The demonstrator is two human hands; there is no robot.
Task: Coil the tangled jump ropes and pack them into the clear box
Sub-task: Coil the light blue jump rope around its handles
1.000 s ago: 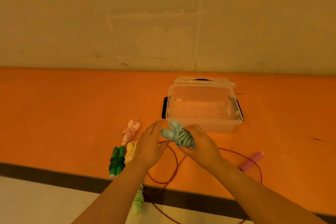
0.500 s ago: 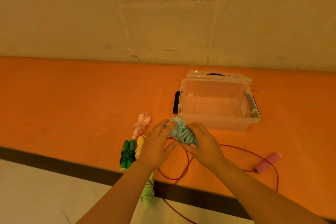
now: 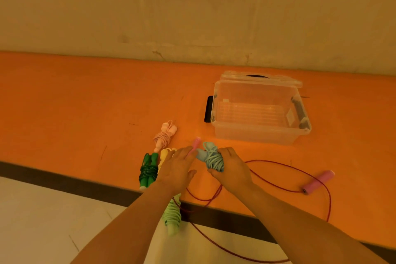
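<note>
The coiled light-blue jump rope (image 3: 212, 157) sits gripped in the right hand (image 3: 232, 169), fingers curled round it, just in front of the open clear box (image 3: 260, 133) on the orange table (image 3: 85, 103). The left hand (image 3: 176, 169) rests beside it, fingers straight, over a pink handle (image 3: 195, 144). A red rope (image 3: 278, 176) sprawls loose.

Both forearms reach forward from the near edge, hands close together. The right hand (image 3: 230, 166) curls its fingers round a blue bundle. The left hand (image 3: 176, 168) lies flat, fingers straight, just left of it.
</note>
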